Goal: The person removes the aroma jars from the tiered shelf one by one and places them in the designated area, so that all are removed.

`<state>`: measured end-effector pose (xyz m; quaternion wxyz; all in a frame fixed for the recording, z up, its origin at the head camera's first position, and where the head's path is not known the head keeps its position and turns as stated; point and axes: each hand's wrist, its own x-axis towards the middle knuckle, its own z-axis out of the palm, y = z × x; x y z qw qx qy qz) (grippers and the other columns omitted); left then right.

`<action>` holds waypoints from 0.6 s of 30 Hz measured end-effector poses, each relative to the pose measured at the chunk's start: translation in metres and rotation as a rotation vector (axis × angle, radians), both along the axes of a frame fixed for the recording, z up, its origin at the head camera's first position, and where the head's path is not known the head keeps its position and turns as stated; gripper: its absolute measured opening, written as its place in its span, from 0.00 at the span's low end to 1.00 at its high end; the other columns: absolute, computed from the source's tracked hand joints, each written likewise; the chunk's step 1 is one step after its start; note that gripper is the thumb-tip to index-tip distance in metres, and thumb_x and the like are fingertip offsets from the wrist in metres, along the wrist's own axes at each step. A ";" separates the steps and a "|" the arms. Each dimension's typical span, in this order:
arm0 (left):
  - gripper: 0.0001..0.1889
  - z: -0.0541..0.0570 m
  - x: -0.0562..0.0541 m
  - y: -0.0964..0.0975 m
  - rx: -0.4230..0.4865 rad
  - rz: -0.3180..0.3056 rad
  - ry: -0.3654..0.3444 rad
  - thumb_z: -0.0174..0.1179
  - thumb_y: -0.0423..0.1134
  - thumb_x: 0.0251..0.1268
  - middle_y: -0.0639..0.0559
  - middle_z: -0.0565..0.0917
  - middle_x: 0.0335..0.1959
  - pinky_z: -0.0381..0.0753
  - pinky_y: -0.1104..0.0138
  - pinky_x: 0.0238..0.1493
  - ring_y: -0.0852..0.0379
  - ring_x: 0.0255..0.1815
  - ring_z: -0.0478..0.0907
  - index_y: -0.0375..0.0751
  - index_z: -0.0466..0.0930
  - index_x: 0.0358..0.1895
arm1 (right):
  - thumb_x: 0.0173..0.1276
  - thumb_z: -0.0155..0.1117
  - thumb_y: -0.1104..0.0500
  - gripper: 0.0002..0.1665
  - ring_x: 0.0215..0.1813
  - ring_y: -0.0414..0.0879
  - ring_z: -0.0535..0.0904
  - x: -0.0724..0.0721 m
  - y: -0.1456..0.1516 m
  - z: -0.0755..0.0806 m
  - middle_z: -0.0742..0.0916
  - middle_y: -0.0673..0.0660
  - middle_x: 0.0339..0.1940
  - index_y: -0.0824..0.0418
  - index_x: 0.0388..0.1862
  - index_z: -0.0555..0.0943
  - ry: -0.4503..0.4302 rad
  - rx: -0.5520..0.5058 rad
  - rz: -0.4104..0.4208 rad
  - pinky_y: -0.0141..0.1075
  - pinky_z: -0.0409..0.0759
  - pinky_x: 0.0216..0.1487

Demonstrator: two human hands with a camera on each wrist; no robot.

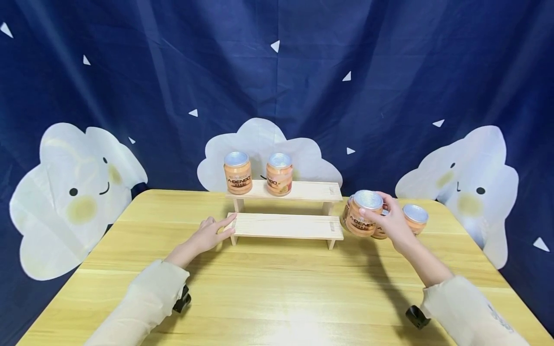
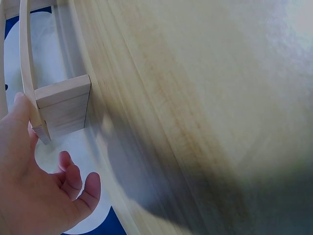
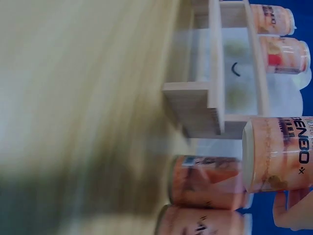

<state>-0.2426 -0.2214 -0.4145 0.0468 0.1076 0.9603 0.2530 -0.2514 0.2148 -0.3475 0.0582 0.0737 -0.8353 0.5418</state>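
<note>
My right hand (image 1: 395, 225) grips an orange can (image 1: 361, 220) with a silver lid and dark lettering. It is held upright beside the right end of a two-step wooden shelf (image 1: 285, 227), above the table. In the right wrist view the held can (image 3: 276, 155) shows its pale bottom rim, with fingertips at its side. My left hand (image 1: 202, 240) pinches the left end of the lower step between thumb and finger. The other fingers curl loosely below the board in the left wrist view. Two similar cans, a left one (image 1: 238, 174) and a right one (image 1: 279, 175), stand on the upper step.
Behind the held can, two more cans are partly hidden, one of them a lower can (image 3: 208, 182) in the right wrist view. Another can (image 1: 415, 218) stands farther right. The wooden table (image 1: 268, 288) ends at a blue curtain (image 1: 303, 86) with white clouds.
</note>
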 end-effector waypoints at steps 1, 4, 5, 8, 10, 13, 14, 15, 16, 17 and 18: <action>0.30 0.000 0.000 0.000 -0.001 0.001 -0.003 0.48 0.54 0.67 0.45 0.63 0.30 0.59 0.62 0.33 0.49 0.33 0.57 0.48 0.58 0.69 | 0.61 0.62 0.60 0.35 0.45 0.33 0.64 0.001 0.002 -0.003 0.68 0.57 0.53 0.70 0.63 0.60 -0.008 0.011 0.003 0.24 0.65 0.44; 0.30 0.000 0.000 0.000 -0.001 0.000 -0.007 0.48 0.54 0.67 0.45 0.64 0.31 0.59 0.62 0.33 0.49 0.34 0.57 0.48 0.58 0.69 | 0.62 0.61 0.59 0.36 0.45 0.32 0.66 0.003 0.008 -0.013 0.67 0.60 0.56 0.70 0.64 0.59 -0.045 0.039 0.009 0.23 0.67 0.43; 0.30 0.000 0.000 0.000 -0.001 0.000 -0.008 0.48 0.54 0.67 0.44 0.64 0.31 0.59 0.61 0.33 0.49 0.34 0.57 0.48 0.58 0.69 | 0.62 0.61 0.59 0.36 0.45 0.32 0.66 0.004 0.009 -0.015 0.67 0.62 0.57 0.70 0.64 0.59 -0.061 0.042 0.012 0.23 0.68 0.43; 0.30 0.000 0.000 0.000 -0.001 -0.002 -0.009 0.48 0.54 0.67 0.44 0.64 0.31 0.60 0.61 0.34 0.49 0.34 0.57 0.48 0.58 0.69 | 0.62 0.61 0.58 0.38 0.48 0.37 0.68 0.006 0.012 -0.023 0.68 0.65 0.58 0.70 0.65 0.57 -0.101 0.074 0.012 0.23 0.68 0.43; 0.30 0.000 0.000 0.000 0.000 -0.001 -0.011 0.48 0.54 0.67 0.44 0.64 0.32 0.60 0.61 0.34 0.49 0.34 0.57 0.48 0.58 0.69 | 0.61 0.62 0.58 0.40 0.51 0.41 0.67 0.006 0.013 -0.028 0.69 0.67 0.58 0.71 0.66 0.56 -0.120 0.093 0.014 0.24 0.67 0.45; 0.30 0.001 0.000 0.000 0.000 0.002 -0.014 0.48 0.54 0.67 0.44 0.64 0.32 0.60 0.61 0.34 0.49 0.35 0.58 0.48 0.58 0.69 | 0.61 0.63 0.58 0.41 0.53 0.41 0.66 0.007 0.015 -0.035 0.70 0.69 0.59 0.72 0.66 0.56 -0.124 0.103 0.026 0.23 0.64 0.48; 0.30 0.001 0.000 0.001 0.001 0.003 -0.015 0.48 0.54 0.67 0.44 0.64 0.32 0.61 0.60 0.34 0.49 0.35 0.58 0.48 0.58 0.69 | 0.61 0.63 0.59 0.41 0.53 0.39 0.66 0.006 0.016 -0.038 0.69 0.69 0.60 0.72 0.66 0.56 -0.123 0.097 0.032 0.23 0.64 0.48; 0.30 0.001 0.000 0.001 0.002 0.003 -0.015 0.48 0.54 0.67 0.44 0.64 0.32 0.61 0.60 0.34 0.49 0.35 0.58 0.48 0.58 0.69 | 0.61 0.63 0.59 0.41 0.52 0.35 0.66 0.007 0.016 -0.040 0.69 0.69 0.61 0.72 0.66 0.56 -0.118 0.094 0.037 0.23 0.64 0.49; 0.30 0.001 0.000 0.001 0.003 0.003 -0.015 0.48 0.54 0.67 0.44 0.64 0.32 0.61 0.60 0.34 0.49 0.35 0.58 0.48 0.58 0.69 | 0.60 0.63 0.59 0.40 0.51 0.32 0.66 0.006 0.017 -0.041 0.69 0.69 0.61 0.72 0.66 0.57 -0.114 0.084 0.045 0.22 0.63 0.49; 0.30 0.001 0.000 0.001 0.005 0.003 -0.014 0.48 0.54 0.67 0.44 0.64 0.32 0.61 0.60 0.34 0.49 0.35 0.58 0.47 0.58 0.69 | 0.60 0.63 0.60 0.40 0.49 0.29 0.65 0.006 0.017 -0.043 0.69 0.69 0.62 0.72 0.66 0.57 -0.111 0.077 0.053 0.21 0.63 0.49; 0.30 0.001 0.000 0.000 0.005 0.002 -0.012 0.48 0.54 0.67 0.44 0.64 0.32 0.61 0.60 0.34 0.49 0.35 0.58 0.47 0.58 0.69 | 0.60 0.63 0.60 0.40 0.48 0.26 0.65 0.006 0.017 -0.044 0.68 0.69 0.62 0.73 0.66 0.57 -0.108 0.068 0.060 0.21 0.63 0.49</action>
